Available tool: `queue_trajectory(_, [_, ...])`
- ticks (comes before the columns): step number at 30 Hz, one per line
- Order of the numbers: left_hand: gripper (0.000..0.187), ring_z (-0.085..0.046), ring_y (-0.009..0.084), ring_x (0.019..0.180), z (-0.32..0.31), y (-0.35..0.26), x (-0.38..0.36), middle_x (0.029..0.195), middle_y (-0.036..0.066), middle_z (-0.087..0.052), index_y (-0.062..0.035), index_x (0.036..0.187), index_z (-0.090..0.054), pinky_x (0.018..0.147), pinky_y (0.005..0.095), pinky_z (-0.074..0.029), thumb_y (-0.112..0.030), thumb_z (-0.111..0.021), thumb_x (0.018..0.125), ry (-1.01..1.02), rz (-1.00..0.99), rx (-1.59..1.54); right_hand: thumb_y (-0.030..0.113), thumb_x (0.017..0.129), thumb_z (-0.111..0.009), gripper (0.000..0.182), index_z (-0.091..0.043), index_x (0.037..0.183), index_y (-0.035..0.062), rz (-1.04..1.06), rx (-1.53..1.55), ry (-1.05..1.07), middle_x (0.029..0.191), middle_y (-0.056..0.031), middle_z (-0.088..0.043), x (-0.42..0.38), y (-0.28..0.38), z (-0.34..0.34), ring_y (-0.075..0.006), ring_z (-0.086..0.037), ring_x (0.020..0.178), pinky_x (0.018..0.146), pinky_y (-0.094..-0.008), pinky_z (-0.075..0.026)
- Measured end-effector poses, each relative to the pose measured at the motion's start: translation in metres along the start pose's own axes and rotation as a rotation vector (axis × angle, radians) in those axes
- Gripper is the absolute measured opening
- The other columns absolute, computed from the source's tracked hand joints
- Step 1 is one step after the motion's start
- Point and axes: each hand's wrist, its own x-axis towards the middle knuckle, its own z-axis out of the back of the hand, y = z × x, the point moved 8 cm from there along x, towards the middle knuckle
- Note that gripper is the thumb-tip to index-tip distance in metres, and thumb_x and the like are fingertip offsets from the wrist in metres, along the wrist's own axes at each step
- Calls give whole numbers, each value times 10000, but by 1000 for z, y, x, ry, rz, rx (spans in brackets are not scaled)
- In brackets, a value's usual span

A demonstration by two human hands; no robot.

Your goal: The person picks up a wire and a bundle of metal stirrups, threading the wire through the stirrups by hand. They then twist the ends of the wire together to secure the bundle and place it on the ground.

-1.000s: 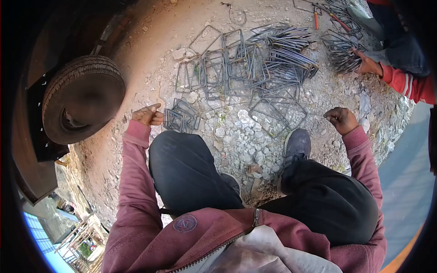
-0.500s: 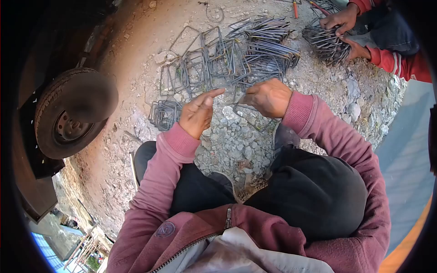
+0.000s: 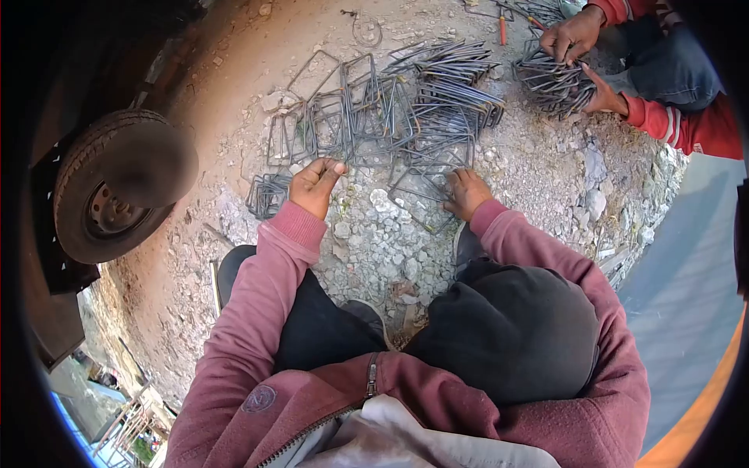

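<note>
1. The left hand (image 3: 316,183) reaches down to the gravel (image 3: 382,249), fingers curled loosely with the thumb out; its tips touch the near edge of the spread stirrups (image 3: 351,117). Whether it grips a wire, I cannot tell.
2. The right hand (image 3: 466,192) lies palm down, fingers spread, on a flat stirrup (image 3: 421,187) just in front of the right shoe (image 3: 468,243). It presses on the wire rather than closing around it.
3. The stirrups are bent steel rectangles, lying overlapped on the ground between both hands and beyond them.
4. A small stack (image 3: 268,195) of the same rectangles sits just left of the left hand.
5. A denser heap (image 3: 456,86) lies farther out, to the right.
6. A tyre (image 3: 121,183) stands at the left, well apart.
7. At the top right, a co-worker in red sleeves has both hands (image 3: 573,35) on another bundle (image 3: 550,78).
</note>
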Motion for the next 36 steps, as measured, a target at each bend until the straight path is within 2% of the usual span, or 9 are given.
queue_trajectory(7, [198, -474, 57, 727, 9, 7, -7, 749, -15, -584, -12, 838, -603, 691, 207, -390, -209, -585, 846, -1, 20, 56, 197, 696, -556, 278, -602, 929, 53, 131, -367, 187, 966, -96, -580, 14, 17, -33, -224, -474, 977, 804, -348, -325])
queue_trajectory(11, [182, -465, 55, 714, 0, 6, -7, 733, -22, -553, -9, 836, -586, 672, 202, -388, -191, -583, 845, 74, -117, 65, 189, 657, -580, 226, -617, 828, 47, 188, -48, 92, 962, -117, -589, 19, 9, -15, -279, -516, 935, 834, -388, -381])
queue_trajectory(15, [161, -432, 45, 696, -8, -4, -10, 714, -36, -520, -10, 826, -572, 652, 193, -376, -169, -583, 848, 104, -126, -86, 133, 718, -557, 212, -589, 900, 29, 138, 261, 4, 984, -124, -577, 32, 9, 8, -336, -505, 1010, 862, -374, -412])
queue_trajectory(16, [160, -448, 52, 721, -10, -3, -10, 743, -24, -537, -7, 832, -572, 675, 198, -379, -166, -573, 853, 123, -99, -52, 81, 728, -537, 218, -575, 936, 29, 134, 260, 252, 1010, -152, -561, 31, 27, 1, -351, -497, 1009, 872, -371, -409])
queue_trajectory(23, [132, -481, 63, 781, -3, 1, -12, 803, 4, -563, 3, 853, -566, 739, 204, -387, -127, -552, 862, 149, -133, -29, 150, 826, -378, 307, -520, 1063, 17, 240, -197, 281, 1074, -140, -544, -2, 26, -71, -301, -498, 1045, 862, -363, -401])
queue_trajectory(27, [129, -482, 64, 772, -2, 2, -12, 799, 2, -562, 3, 859, -565, 733, 203, -388, -125, -551, 861, 140, -95, -78, 140, 763, -471, 285, -555, 1016, 40, 52, -176, 467, 862, -144, -612, 1, 19, -58, -303, -582, 854, 792, -412, -429])
queue_trajectory(30, [136, -451, 49, 719, 1, -5, -11, 762, -25, -540, -9, 851, -567, 683, 189, -379, -145, -573, 853, 122, -134, -83, 89, 720, -494, 252, -563, 958, 46, 37, 340, 344, 754, -118, -612, 11, -2, -36, -256, -598, 668, 657, -393, -478])
queue_trajectory(33, [142, -425, 37, 690, 8, -15, -15, 736, -44, -516, -14, 841, -565, 653, 181, -368, -155, -585, 848, 80, -60, -115, -6, 712, -421, 162, -508, 839, 46, -642, 1314, 137, 717, -63, -581, -8, -52, 28, -123, -539, 508, 457, -248, -461])
queue_trajectory(36, [142, -440, 39, 703, 7, -13, -12, 741, -38, -525, -10, 844, -566, 664, 185, -377, -152, -584, 848, 85, -36, -137, -35, 693, -385, 150, -461, 791, 51, -258, 1337, -258, 694, -70, -525, -20, -52, 120, -99, -393, 449, 419, -219, -324])
